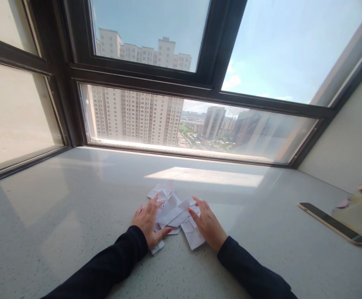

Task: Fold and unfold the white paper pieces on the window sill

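Observation:
A loose heap of folded white papers (172, 209) lies on the speckled pale sill in front of me, its pieces overlapping at several angles. My left hand (149, 222) rests on the heap's left side, fingers spread and thumb stretched toward the middle. At the right edge is my right hand (208, 222), its fingers apart and bent, thumb and forefinger tips close to the papers. I cannot tell whether those tips touch them. Parts of the papers are hidden under both hands.
The stone sill (75, 232) runs up to a dark window frame (199, 89). To the right lies a phone (333, 223), beside a clear bag-like item (357, 211) with pink parts. A sunlit patch (205, 176) falls behind the papers.

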`<state>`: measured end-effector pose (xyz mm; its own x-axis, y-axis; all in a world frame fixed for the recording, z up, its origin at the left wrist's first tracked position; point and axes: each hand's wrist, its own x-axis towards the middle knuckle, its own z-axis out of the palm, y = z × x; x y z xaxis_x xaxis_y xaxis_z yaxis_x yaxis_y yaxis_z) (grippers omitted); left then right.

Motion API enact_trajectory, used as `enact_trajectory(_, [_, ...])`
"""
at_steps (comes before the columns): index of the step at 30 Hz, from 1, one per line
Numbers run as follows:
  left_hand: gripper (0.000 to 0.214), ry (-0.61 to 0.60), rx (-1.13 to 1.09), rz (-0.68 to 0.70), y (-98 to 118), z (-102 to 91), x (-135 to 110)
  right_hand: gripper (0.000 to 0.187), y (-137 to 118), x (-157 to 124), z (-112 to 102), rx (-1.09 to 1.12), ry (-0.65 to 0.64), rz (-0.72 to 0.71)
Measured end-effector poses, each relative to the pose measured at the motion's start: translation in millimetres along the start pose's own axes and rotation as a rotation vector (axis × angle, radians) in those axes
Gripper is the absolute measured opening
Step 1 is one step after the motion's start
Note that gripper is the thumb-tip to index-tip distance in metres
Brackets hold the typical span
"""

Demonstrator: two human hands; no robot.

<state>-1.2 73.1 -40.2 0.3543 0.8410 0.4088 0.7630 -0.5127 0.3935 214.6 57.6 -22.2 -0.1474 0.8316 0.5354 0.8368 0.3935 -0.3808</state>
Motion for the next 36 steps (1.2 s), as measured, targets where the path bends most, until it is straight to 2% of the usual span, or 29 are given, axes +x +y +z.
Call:
enact_trajectory(4, [0.057,0.077,-0.105,0.023,-4,1.3,3,0.036,-12,2,-7,0.203,-0.089,-0.042])
enact_trajectory(6, [0.054,0.118,-0.193,0.056,-6,1.3,5,0.034,-15,3,-11,0.236,-0.084,-0.059])
enact_trajectory(12, [0.041,0.192,-0.479,0.120,0,-4.8,6,0.028,-3,8,-14,0.067,0.107,-0.032])
enact_trajectory(16, [0.032,0.216,-0.543,0.144,8,-12.8,6,0.028,11,7,-5,0.023,0.115,0.076])
enact_trajectory(20, [0.029,0.314,-0.435,0.179,11,-20.7,5,0.032,21,6,1,0.026,0.114,0.161])
enact_trajectory(24, [0.034,0.421,-0.143,0.022,7,-24.2,5,0.035,26,7,0,0.018,0.149,0.209])
enact_trajectory(27, [0.034,0.362,-0.037,-0.062,4,-20.4,6,0.037,28,7,3,0.010,0.126,0.236])
enact_trajectory(30, [0.037,0.249,0.047,-0.097,1,-13.4,8,0.039,27,3,9,0.011,0.060,0.236])
enact_trajectory(34, [0.044,0.037,0.104,-0.037,3,-9.8,7,0.040,18,1,9,0.026,-0.031,0.219])
enact_trajectory(36, [0.041,0.032,0.107,-0.013,6,-12.9,6,0.039,12,2,3,0.044,-0.063,0.210])
